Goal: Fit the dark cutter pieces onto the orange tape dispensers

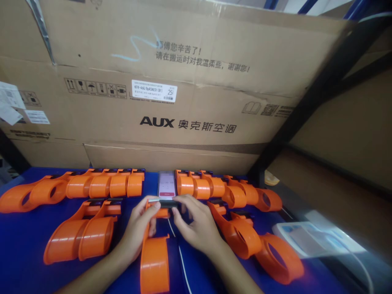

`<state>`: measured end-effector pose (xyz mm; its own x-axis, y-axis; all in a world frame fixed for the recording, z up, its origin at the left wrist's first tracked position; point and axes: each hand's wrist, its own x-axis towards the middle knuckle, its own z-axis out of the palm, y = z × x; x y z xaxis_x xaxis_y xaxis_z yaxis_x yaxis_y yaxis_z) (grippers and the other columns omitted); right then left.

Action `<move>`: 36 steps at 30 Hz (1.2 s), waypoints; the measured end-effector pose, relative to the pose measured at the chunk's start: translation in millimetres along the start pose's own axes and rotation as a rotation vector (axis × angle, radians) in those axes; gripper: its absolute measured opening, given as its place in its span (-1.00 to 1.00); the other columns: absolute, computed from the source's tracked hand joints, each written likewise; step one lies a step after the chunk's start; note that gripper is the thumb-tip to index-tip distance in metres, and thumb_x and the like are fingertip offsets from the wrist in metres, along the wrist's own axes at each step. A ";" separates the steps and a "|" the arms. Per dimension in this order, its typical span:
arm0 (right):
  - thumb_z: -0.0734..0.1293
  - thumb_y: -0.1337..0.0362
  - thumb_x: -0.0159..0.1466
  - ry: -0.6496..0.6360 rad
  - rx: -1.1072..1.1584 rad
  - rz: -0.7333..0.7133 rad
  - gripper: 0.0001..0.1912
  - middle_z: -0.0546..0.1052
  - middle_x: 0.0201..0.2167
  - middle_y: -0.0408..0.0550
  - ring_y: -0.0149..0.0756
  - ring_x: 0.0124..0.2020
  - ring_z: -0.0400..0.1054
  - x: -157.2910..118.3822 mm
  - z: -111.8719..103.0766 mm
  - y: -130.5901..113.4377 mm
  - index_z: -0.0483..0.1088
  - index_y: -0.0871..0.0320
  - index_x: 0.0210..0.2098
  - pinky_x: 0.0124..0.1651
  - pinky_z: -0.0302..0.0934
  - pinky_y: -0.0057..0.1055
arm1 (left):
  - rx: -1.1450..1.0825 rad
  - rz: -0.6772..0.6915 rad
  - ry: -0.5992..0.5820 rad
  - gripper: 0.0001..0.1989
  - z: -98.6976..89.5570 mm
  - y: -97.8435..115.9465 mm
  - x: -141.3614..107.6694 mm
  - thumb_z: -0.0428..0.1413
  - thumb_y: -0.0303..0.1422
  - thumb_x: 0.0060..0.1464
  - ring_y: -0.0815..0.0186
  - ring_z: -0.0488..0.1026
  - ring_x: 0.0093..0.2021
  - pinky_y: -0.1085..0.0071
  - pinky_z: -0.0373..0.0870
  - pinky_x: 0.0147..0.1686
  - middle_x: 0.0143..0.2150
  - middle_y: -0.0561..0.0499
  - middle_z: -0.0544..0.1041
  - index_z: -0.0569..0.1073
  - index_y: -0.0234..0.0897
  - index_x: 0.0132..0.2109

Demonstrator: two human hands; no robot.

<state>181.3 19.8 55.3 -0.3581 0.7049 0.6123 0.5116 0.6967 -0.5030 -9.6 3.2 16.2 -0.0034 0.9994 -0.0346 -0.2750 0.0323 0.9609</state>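
My left hand (142, 222) is closed around the upper part of an orange plastic headband (155, 259), whose wide loop hangs down toward me. A flat dark device (168, 204) sits across the top of this headband. My left thumb presses on the device's left side. The thumb and forefinger of my right hand (194, 220) meet at the device's right end, while the other fingers are loosely curled. Just beyond my hands lies a phone (167, 192) with a lit screen, its top part blurred out.
Similar orange headbands stand in rows at left (101, 187) and right (202, 188), several nearer me too. A white cable (180, 253) runs across the blue surface (128, 216). Behind rises a large cardboard box (196, 102). A white box (306, 241) lies at right beside a dark rack post (294, 118).
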 end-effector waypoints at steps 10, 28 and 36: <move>0.33 0.28 0.40 -0.022 -0.124 0.185 -0.79 0.61 -0.09 -0.01 -0.17 -0.17 0.49 -1.7 11.9 8.7 0.44 0.08 0.02 -0.08 0.34 -0.29 | -0.042 0.024 0.031 -0.67 3.3 4.1 -5.6 0.21 -0.06 0.20 0.45 0.13 -0.69 0.52 0.06 -0.64 -0.70 0.21 0.28 0.46 -0.25 -0.15; 0.32 0.43 0.31 -0.296 -0.295 0.129 -0.90 0.50 -0.15 -0.04 -0.18 -0.13 0.32 -2.8 37.5 10.9 0.36 0.09 -0.25 -0.17 0.21 -0.33 | -0.019 0.042 -0.012 -0.68 1.1 -0.6 -3.1 0.20 -0.06 0.21 0.47 0.11 -0.69 0.54 0.08 -0.64 -0.67 0.20 0.30 0.45 -0.23 -0.19; 0.34 0.39 0.31 -0.273 -0.249 0.145 -0.92 0.49 -0.14 -0.03 -0.17 -0.12 0.35 -3.0 32.2 9.7 0.36 0.09 -0.24 -0.11 0.27 -0.31 | -0.007 0.018 -0.018 -0.66 -1.2 -4.5 0.5 0.21 -0.04 0.18 0.47 0.12 -0.70 0.54 0.08 -0.65 -0.69 0.19 0.30 0.47 -0.25 -0.20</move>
<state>162.2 28.7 28.9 -0.4454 0.8265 0.3443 0.7336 0.5573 -0.3889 -9.5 3.5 11.5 0.0085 0.9999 -0.0124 -0.2821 0.0143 0.9593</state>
